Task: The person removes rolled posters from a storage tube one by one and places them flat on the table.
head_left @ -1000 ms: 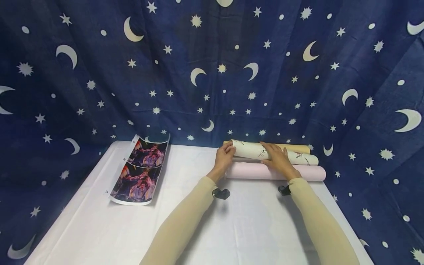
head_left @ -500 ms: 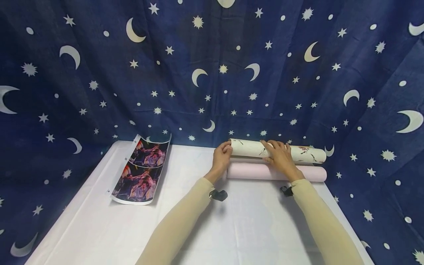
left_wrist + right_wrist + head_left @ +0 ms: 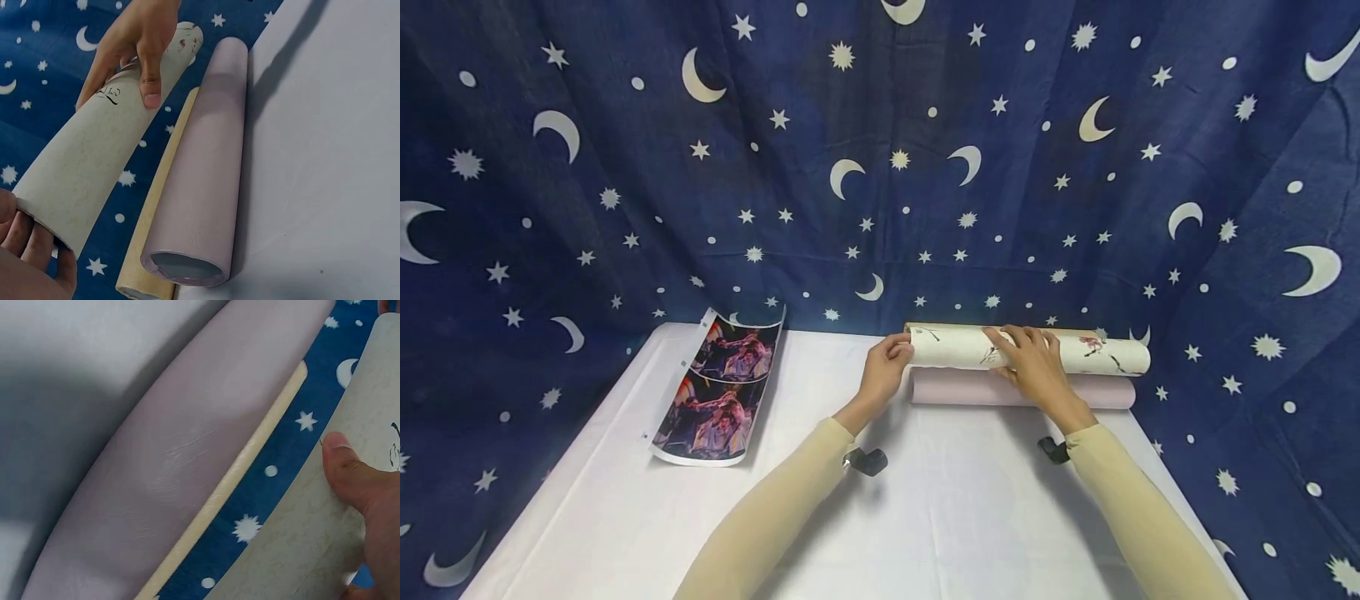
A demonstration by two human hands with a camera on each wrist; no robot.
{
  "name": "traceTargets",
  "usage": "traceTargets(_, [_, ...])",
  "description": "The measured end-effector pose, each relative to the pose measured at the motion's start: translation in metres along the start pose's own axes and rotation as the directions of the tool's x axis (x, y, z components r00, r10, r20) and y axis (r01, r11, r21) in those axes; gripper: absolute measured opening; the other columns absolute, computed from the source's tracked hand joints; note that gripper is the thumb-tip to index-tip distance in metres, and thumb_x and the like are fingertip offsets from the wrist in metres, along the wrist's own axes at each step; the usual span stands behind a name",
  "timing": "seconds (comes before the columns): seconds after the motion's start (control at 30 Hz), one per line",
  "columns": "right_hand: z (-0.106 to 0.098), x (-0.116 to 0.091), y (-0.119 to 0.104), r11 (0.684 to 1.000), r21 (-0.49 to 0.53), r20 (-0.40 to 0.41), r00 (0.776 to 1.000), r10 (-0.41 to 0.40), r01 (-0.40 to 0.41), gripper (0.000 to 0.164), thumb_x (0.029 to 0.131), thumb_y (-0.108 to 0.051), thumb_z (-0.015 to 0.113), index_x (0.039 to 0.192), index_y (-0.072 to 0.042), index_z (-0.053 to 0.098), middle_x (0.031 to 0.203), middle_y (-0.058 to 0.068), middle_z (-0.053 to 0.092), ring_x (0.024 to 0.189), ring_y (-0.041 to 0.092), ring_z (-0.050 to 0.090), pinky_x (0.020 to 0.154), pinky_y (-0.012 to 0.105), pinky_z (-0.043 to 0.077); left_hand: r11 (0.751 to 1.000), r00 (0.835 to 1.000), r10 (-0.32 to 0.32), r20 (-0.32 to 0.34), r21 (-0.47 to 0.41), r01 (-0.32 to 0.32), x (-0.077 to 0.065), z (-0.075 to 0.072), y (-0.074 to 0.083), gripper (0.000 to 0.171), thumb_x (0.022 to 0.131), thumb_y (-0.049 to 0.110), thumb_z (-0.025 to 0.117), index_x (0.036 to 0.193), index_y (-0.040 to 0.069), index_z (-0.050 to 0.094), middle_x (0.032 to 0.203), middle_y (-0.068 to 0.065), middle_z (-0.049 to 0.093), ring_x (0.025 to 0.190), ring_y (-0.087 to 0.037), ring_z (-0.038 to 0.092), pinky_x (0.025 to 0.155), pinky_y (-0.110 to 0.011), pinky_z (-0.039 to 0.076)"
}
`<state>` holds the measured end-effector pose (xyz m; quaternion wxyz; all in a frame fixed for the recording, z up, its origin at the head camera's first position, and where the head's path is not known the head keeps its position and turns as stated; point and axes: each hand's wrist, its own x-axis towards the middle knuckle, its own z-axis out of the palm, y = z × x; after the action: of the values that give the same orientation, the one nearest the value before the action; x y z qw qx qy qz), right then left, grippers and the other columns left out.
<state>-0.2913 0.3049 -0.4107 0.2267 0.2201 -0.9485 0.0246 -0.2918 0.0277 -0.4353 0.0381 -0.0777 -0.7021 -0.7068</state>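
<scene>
Flowered roll (image 3: 955, 347), left end shifted nearer. Left hand (image 3: 882, 368) clamps fingers on its rim; right hand (image 3: 1037, 367) clasps its middle, presumably for balance.

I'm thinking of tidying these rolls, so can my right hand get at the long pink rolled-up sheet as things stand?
Probably yes, once freed: your right hand grips the cream, flower-printed rolled-up sheet, but the pink rolled-up sheet lies close by, and its near side looks unblocked.

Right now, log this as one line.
left hand: holds floral roll, left end | right hand: holds its middle | pink roll: on table, beside yellow roll
</scene>
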Motion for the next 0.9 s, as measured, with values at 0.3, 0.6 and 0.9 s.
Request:
traceTargets(0.3, [-0.008, -0.018, -0.023, 0.999, -0.026, -0.024, 0.999, -0.039, 0.039, 0.081, 0.077, -0.027, 0.082, 0.147, -0.029, 0.042, 0.134, 0.014, 0.054, 0.122, 0.046, 0.048, 0.096, 0.065, 0.035, 0.999, 0.997, -0.037, 0.074, 0.010, 0.037, -0.029, -0.019, 0.006, 0.034, 0.100, 0.015, 0.055, 0.133, 0.003, 0.057, 0.122, -0.015, 0.068, 0.117, -0.023, 0.063, 0.104, -0.035, 0.049])
traceTargets(0.6, [-0.009, -0.040, -0.048, 0.996, -0.008, -0.027, 0.996, -0.088, 0.088, 0.080, 0.073, -0.036, 0.084, 0.144, -0.029, 0.048, 0.131, 0.014, 0.056, 0.117, 0.045, 0.050, 0.094, 0.064, 0.036, 0.994, 0.988, -0.101, 0.119, 0.055, 0.095, -0.062, -0.042, -0.001, 0.035, 0.101, 0.018, 0.054, 0.132, 0.002, 0.056, 0.123, -0.016, 0.068, 0.117, -0.026, 0.064, 0.105, -0.041, 0.049])
traceTargets(0.9, [0.000, -0.056, -0.068, 0.994, -0.009, 0.002, 0.994, -0.106, 0.106, 0.079, 0.075, -0.041, 0.082, 0.145, -0.033, 0.047, 0.127, 0.010, 0.058, 0.115, 0.043, 0.053, 0.092, 0.059, 0.038, 0.983, 0.979, -0.122, 0.160, 0.156, 0.097, -0.086, -0.061, -0.013, 0.037, 0.101, 0.023, 0.053, 0.130, 0.000, 0.058, 0.124, -0.015, 0.067, 0.118, -0.027, 0.064, 0.104, -0.044, 0.049])
